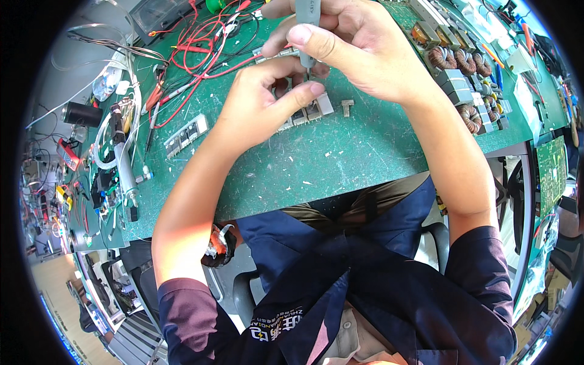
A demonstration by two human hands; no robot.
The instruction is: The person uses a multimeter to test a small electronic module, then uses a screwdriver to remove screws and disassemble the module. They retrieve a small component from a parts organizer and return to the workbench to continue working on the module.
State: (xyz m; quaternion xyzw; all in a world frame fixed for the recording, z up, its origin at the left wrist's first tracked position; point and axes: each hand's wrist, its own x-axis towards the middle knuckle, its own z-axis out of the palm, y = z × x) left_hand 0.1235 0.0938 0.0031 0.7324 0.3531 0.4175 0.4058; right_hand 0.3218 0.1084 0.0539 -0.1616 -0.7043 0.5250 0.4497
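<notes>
My right hand (377, 58) is closed round the grey handle of a screwdriver (308, 27), which stands nearly upright with its thin shaft pointing down. Below it, my left hand (255, 103) has its fingers curled and its thumb laid along a grey-white block-like component with dark slots (315, 111). The shaft's tip meets the work between the left thumb and fingers; the exact contact spot is hidden. Just right of the component lies a small beige T-shaped piece (347, 107). A similar slotted strip (186, 135) rests on the green mat left of my left forearm.
The green worktop (322, 164) is scratched and dotted with scraps. Red and black test leads (198, 48) tangle at the far left, near a black cylinder (82, 114) and a grey tube-like tool (125, 170). A circuit board with copper coils (465, 61) stands at the right.
</notes>
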